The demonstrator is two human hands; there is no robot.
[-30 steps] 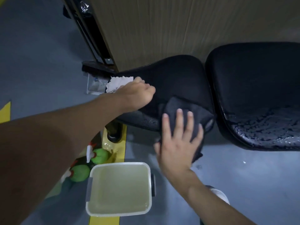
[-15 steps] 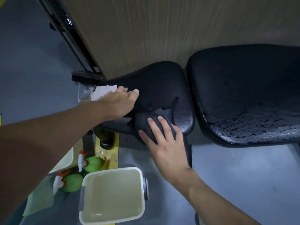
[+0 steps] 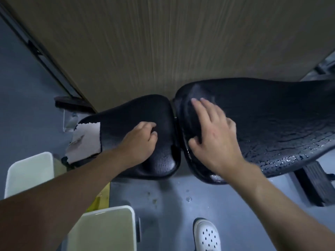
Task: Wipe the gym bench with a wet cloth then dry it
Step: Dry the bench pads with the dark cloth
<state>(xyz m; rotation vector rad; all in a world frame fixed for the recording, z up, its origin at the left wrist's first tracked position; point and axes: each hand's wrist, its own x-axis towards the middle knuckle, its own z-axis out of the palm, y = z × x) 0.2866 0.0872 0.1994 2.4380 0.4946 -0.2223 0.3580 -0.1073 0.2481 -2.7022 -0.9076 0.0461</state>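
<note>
The gym bench has two black pads. The small seat pad (image 3: 145, 109) is on the left and the long back pad (image 3: 272, 124) on the right, its near part beaded with water. My left hand (image 3: 139, 140) rests on the seat pad with loosely curled fingers and holds nothing. My right hand (image 3: 212, 134) presses down on the left end of the long pad. Under its fingers and thumb lies a dark cloth (image 3: 192, 120), hard to tell from the black pad.
The seat pad's left end is torn, showing white lining (image 3: 85, 140). Two pale tubs (image 3: 29, 171) (image 3: 101, 230) stand on the grey floor at lower left. A white shoe (image 3: 206, 234) is below, a wood panel (image 3: 163, 42) behind, and a black frame foot (image 3: 311, 182) at right.
My right hand has carried the cloth from the seat pad's front edge up and right onto the long pad. My left hand slid toward the seat's middle. The view tilted more downward.
</note>
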